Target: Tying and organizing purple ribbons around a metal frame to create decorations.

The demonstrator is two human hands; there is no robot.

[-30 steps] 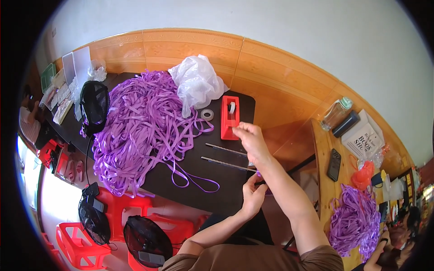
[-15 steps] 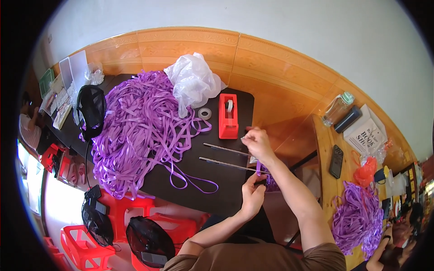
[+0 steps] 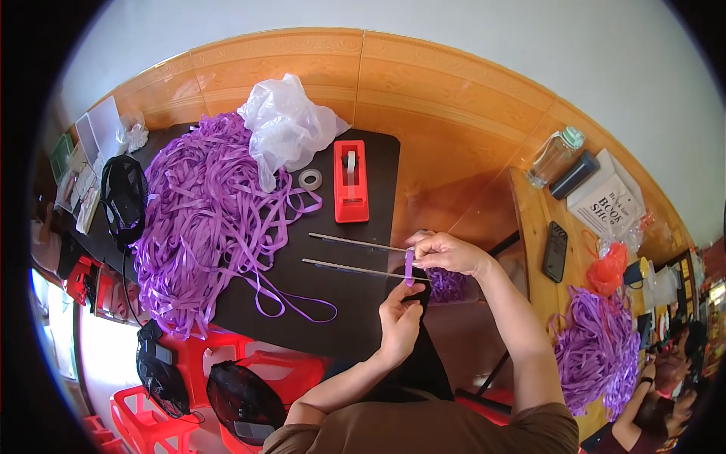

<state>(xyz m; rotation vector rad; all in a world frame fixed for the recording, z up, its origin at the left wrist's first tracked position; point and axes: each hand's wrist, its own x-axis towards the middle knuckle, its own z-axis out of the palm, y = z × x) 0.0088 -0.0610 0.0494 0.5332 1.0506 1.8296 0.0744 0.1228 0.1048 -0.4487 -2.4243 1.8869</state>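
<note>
Two thin metal rods (image 3: 352,267) lie parallel on the dark table and project past its right edge. A purple ribbon (image 3: 409,268) spans the rods near their outer ends. My left hand (image 3: 400,327) is closed at the ribbon's lower end, thumb and fingers pinched together. Beside the upper end, the fingers of my right hand (image 3: 448,255) are bent in a pinch against the ribbon. Whether a bit of tape is between them is too small to tell. A red tape dispenser (image 3: 351,208) with a white roll stands on the table beyond the rods.
Left of the rods lies a big heap of purple ribbon (image 3: 204,227), with a white plastic bag (image 3: 283,125) and a grey tape roll (image 3: 310,179) beside it. A wooden table (image 3: 533,234) at right bears a phone (image 3: 555,251), bottle and more ribbon. Red stools (image 3: 162,416) stand lower left.
My right hand has come from beside the tape dispenser's near end to the ribbon on the rods. My left hand stays by the ribbon. The whole view has shifted, so the table appears further left.
</note>
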